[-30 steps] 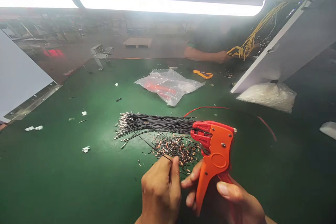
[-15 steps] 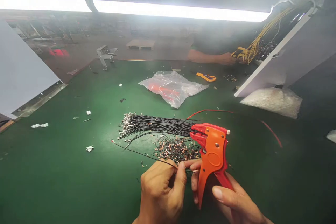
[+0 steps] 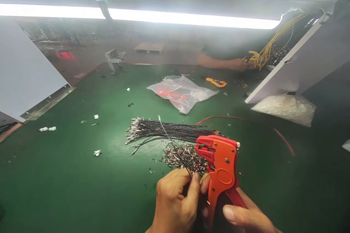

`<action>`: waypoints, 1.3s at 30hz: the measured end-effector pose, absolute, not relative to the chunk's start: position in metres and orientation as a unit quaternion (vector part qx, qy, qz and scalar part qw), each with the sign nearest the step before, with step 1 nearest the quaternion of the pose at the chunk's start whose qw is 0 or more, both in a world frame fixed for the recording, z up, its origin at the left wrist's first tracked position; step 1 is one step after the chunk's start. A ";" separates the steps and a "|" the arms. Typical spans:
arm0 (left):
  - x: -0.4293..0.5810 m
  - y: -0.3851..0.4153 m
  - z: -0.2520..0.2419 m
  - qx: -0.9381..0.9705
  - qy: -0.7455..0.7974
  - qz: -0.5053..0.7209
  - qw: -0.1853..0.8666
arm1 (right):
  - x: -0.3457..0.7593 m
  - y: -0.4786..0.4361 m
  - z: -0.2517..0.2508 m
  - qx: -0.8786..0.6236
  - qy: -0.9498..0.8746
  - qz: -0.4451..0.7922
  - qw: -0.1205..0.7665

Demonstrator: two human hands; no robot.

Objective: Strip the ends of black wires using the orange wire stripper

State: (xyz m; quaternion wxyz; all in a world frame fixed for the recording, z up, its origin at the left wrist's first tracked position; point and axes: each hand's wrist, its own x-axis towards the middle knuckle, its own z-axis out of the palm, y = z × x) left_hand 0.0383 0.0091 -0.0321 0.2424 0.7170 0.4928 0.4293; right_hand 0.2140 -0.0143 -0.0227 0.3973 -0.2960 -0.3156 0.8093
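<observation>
My left hand (image 3: 179, 196) is closed, pinching a thin black wire (image 3: 175, 148) between thumb and forefinger; its far end points up and away. My right hand (image 3: 246, 214) is wrapped round the handles of an orange and red wire stripper (image 3: 223, 165), whose jaws point left. The right fingertips are close beside the left thumb, partly hidden by the tool. Just beyond my hands lies a pile of short black and copper-coloured scraps (image 3: 183, 156). Behind it a bundle of black wires (image 3: 164, 130) lies sideways, metal terminals at its left end.
A clear plastic bag (image 3: 182, 93) with something red inside lies further back, near a yellow-orange hand tool (image 3: 216, 82). A filled bag (image 3: 286, 107) rests by the right panel (image 3: 300, 62). Across the table a person's forearm (image 3: 221, 62) reaches toward yellow wires (image 3: 269, 45). White bits dot the left side.
The wire in my left hand has swung from pointing left to pointing up and away. Both hands appear slightly further right, and the stripper jaws are a little lower. The whole view has shifted slightly.
</observation>
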 end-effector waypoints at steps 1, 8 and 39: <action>0.039 0.009 -0.032 0.713 0.491 0.435 0.248 | 0.214 -0.015 -0.023 -0.284 -0.312 0.816 0.397; 0.043 0.006 -0.036 0.691 0.473 0.468 0.283 | 0.213 -0.016 -0.029 -0.243 -0.297 0.825 0.415; 0.033 0.019 -0.017 0.606 0.498 0.471 0.404 | 0.225 0.000 -0.024 -0.306 -0.330 0.748 0.488</action>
